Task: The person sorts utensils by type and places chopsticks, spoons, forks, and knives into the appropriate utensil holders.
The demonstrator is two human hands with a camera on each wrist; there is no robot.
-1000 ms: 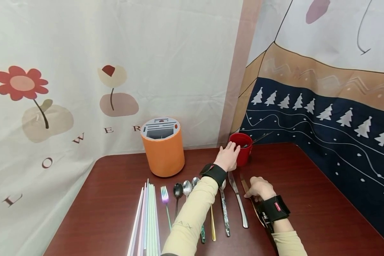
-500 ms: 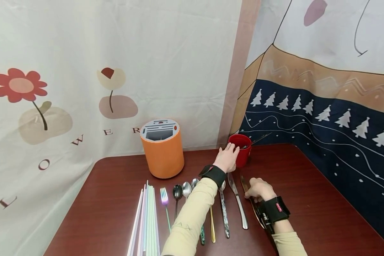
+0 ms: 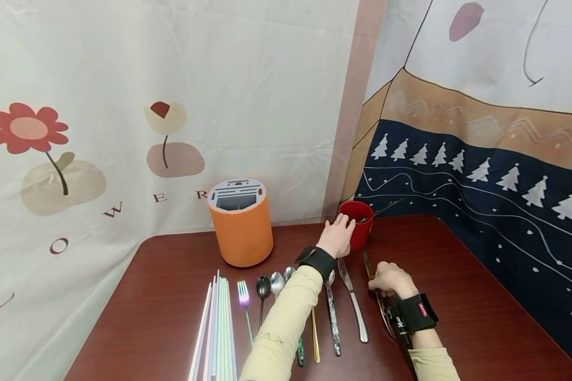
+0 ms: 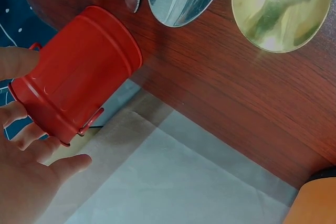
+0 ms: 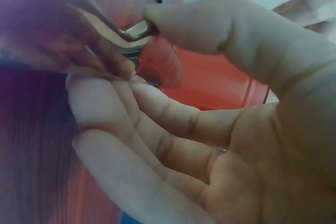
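A small red metal bucket [image 3: 360, 238] stands at the back right of the table, tilted only by the camera angle in the left wrist view. My left hand [image 3: 336, 236] holds its left rim, thumb [image 4: 18, 62] on one side and fingers bent at the rim. To the right of the silver knife [image 3: 354, 300], my right hand [image 3: 393, 279] pinches a gold-coloured knife [image 3: 380, 308], its blade pointing away towards the bucket. The knife's shiny handle [image 5: 47, 19] looms blurred in the right wrist view, where the thumb [image 5: 194, 22] presses it.
An orange cutlery holder [image 3: 242, 238] with a slotted grey top stands at the back. Chopsticks [image 3: 221, 328], a fork [image 3: 243, 296], a black spoon [image 3: 263, 288] and several other spoons lie in a row. A thin metal piece [image 3: 388, 206] sticks out of the bucket.
My right hand has shifted slightly right with the gold knife, whose blade has swung a little rightward. The left hand stays at the bucket; the head view has moved slightly.
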